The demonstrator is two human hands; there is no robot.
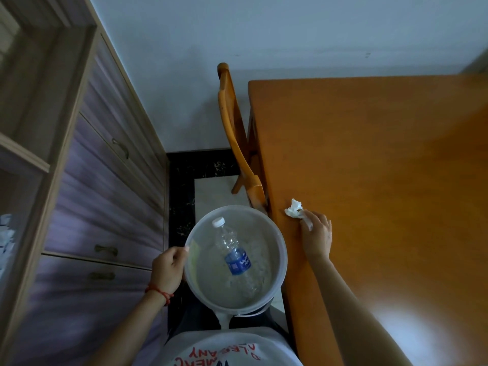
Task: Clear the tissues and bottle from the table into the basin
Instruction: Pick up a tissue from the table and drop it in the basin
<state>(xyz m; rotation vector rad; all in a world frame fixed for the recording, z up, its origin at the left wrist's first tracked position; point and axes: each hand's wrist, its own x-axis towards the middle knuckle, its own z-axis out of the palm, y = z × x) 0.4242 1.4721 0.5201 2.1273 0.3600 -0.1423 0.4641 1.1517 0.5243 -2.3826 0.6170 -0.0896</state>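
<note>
**Where things are**

The basin sits in the lower middle of the frame, just left of the table. The bottle lies in the basin. The left hand is on the basin's left rim. The right hand rests on the table's left edge, touching a tissue. A chair stands above the basin, beside the table. A cabinet fills the left.

Pale wall, wooden chair — purple-fronted drawers left, dim light.
</note>
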